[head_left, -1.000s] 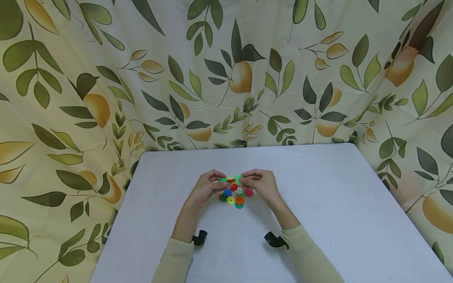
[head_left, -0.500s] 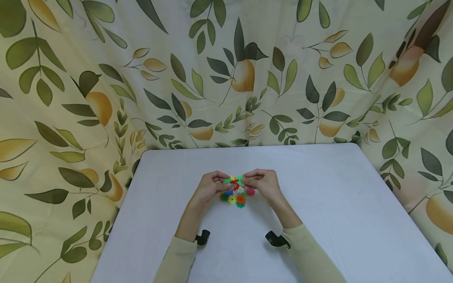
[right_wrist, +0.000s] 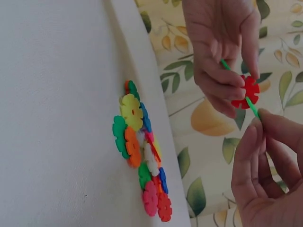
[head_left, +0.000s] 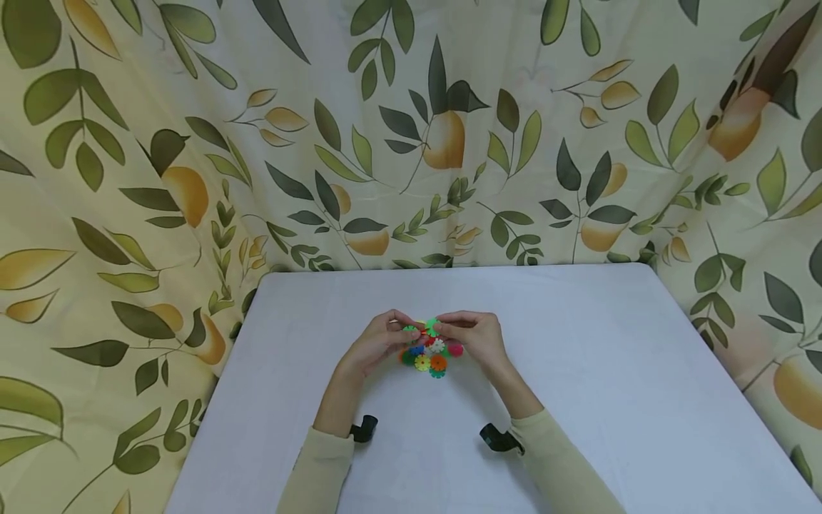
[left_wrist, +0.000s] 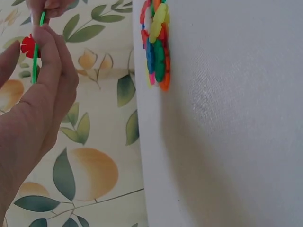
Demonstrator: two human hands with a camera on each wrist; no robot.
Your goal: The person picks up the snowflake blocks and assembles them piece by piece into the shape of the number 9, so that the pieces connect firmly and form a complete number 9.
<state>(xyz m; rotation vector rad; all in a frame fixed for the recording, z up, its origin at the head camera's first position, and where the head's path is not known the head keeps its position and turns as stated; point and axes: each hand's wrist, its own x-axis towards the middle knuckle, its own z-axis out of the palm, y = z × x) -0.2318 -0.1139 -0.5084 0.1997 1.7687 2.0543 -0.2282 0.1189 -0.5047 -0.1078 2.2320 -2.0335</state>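
Observation:
Over the table, both hands work on a small joined cluster of flower-shaped plastic discs. My left hand (head_left: 372, 346) grips its left part, a green disc (head_left: 409, 330) beside a red disc (right_wrist: 249, 92). Thumb and fingers of my right hand (head_left: 478, 339) pinch another green disc (head_left: 431, 327), which is slotted into the red one and appears edge-on in the right wrist view. Nearer the body lies a pile of similar discs, among them a yellow disc (right_wrist: 131, 112), an orange disc (right_wrist: 132, 146) and a pink disc (right_wrist: 150, 197). The hands partly cover the cluster.
The white-covered table (head_left: 578, 357) ends at a far edge, behind which hangs a leaf-and-fruit patterned curtain (head_left: 411, 143). A black wrist camera (head_left: 364, 429) is strapped at the left wrist, and a second black camera (head_left: 499, 437) at the right.
The held discs have turned slightly between the fingers, and the right-hand green disc shows more of its face. Both hands stay close together; the pile lies unchanged.

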